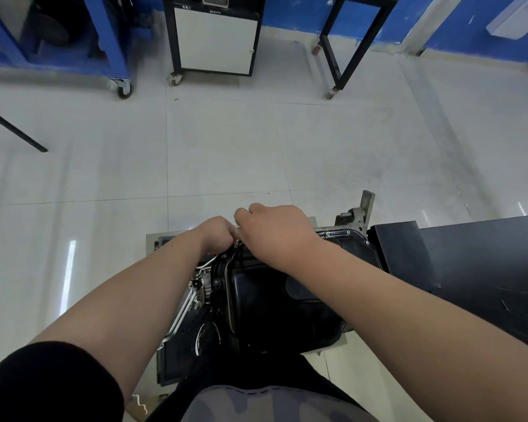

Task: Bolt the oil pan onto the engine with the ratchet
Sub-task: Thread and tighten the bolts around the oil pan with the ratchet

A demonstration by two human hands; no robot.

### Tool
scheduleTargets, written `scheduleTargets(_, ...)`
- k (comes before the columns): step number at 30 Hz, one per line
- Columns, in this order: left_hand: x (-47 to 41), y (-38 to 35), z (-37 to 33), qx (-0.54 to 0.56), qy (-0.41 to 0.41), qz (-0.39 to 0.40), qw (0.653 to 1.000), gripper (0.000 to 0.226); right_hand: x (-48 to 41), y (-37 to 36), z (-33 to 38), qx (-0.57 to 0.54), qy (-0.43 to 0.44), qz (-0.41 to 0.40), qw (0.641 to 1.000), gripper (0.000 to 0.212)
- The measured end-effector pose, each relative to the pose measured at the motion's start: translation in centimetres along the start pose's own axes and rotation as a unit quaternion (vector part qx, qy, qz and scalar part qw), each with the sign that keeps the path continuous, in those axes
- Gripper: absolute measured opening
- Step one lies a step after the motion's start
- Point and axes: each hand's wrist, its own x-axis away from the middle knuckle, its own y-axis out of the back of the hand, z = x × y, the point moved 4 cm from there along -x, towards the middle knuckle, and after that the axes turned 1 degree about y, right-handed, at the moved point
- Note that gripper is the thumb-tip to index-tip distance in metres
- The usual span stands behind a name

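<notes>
Where the pan (272,303) reaches its far rim, the left hand (217,236) and the right hand (276,231) sit curled and touching. Only their backs show and the fingers are tucked out of sight, so I cannot tell what either grasps. A small metal tip of the ratchet (238,241) peeks out between them. The black pan lies on the engine (208,287), with bolts (328,234) along its far right rim. A black table (470,257) stands just beside the pan's right edge.
</notes>
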Motion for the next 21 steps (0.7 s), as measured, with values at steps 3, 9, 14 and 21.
scheduleTargets(3, 0.0, -0.1, 0.6, 0.028, -0.004, -0.002, 1.000, 0.028, 0.2, 0.1, 0.1, -0.026, 0.037, 0.002, 0.999, 0.026)
scheduleTargets(9, 0.7, 0.0, 0.7, 0.029, 0.003, -0.026, 0.999, 0.037, -0.4, 0.2, 0.4, 0.003, 0.009, 0.005, 1.000, 0.014)
scheduleTargets(14, 1.0, -0.2, 0.5, 0.018, -0.031, -0.017, 0.999, 0.030, -0.8, 0.4, 0.7, -0.019, 0.019, 0.003, 1.000, 0.028)
scheduleTargets(21, 4.0, 2.2, 0.0, 0.088, -0.010, -0.120, 0.989, 0.021, -1.7, 0.9, 0.5, 0.003, 0.006, 0.001, 1.000, 0.019)
